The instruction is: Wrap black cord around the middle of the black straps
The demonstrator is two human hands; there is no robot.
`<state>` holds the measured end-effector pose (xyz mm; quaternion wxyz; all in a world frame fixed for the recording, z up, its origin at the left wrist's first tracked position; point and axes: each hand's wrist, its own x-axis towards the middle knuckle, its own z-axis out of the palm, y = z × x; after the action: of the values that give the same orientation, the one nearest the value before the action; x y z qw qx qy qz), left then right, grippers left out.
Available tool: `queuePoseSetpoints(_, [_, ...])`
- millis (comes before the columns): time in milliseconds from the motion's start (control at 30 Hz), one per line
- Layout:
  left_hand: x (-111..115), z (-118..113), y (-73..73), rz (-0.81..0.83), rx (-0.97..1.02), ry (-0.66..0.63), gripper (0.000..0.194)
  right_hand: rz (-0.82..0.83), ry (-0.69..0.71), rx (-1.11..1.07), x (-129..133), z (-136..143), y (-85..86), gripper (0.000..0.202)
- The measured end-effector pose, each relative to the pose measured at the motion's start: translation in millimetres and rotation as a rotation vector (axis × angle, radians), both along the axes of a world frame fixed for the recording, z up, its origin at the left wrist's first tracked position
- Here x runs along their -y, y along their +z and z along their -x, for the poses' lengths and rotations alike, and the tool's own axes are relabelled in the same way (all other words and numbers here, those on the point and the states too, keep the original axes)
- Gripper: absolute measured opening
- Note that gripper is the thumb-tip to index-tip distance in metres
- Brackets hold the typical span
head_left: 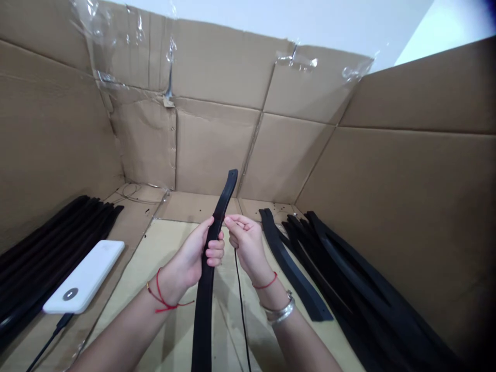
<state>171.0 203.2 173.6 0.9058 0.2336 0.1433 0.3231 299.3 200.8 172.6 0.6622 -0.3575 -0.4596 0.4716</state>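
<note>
A long, slightly curved black strip (208,289) stands up in front of me, its narrow tip leaning to the right. My left hand (197,252) is wrapped round it below the tip, thumb on the near side and fingers curled around the far edge. Against the strip's right edge, my right hand (246,237) pinches a thin black cord (241,305), which hangs from the fingers to the bottom of the view. Whether the cord joins the strip is hidden by the fingertips.
Several black strips (50,248) are piled on the left beside a white power bank (87,276) with a cable (52,333). On the right lie a single black strip (296,274) and a pile of longer ones (356,279). Cardboard walls (217,144) enclose the pale work surface (132,281).
</note>
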Motion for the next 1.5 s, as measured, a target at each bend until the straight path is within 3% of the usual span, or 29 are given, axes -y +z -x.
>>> queuePoseSetpoints(167, [-30.6,-3.8,-35.7,-0.028,0.066,-0.066,0.046,-0.001,0.042,-0.033,-18.0,-0.7,-22.9,0.023])
queuePoseSetpoints(333, [-21.4,2.4,-59.8,0.045,0.156,-0.085,0.049,0.074,0.135,-0.067,-10.9,4.1,-42.7,0.025])
queuePoseSetpoints(533, [-10.5,0.9,-77.2,0.157,0.287,-0.131,0.044,0.116,0.087,-0.034,-6.9,3.1,-54.8,0.025])
queuePoseSetpoints(767, [-8.1,-1.2,-78.0,0.141,0.195,-0.143,0.049,0.110,0.025,0.009,-2.9,7.2,-54.0,0.027])
queuePoseSetpoints(1000, [-10.2,1.7,-75.0,0.202,0.298,-0.264,0.054,0.172,0.177,-0.041,-4.4,6.5,-57.4,0.032])
queuePoseSetpoints(1200, [-14.2,-0.5,-74.5,0.104,0.255,-0.351,0.055,0.267,0.191,-0.084,-6.0,-0.8,-55.6,0.028])
queuePoseSetpoints(1300, [-16.8,-4.4,-72.6,-0.031,0.149,-0.259,0.057,0.241,0.117,-0.080,-9.6,-4.8,-55.7,0.027])
queuePoseSetpoints(1500, [-13.6,-7.9,-68.9,-0.238,-0.239,0.176,0.027,0.212,0.019,-0.058,-13.6,-11.5,-52.3,0.024])
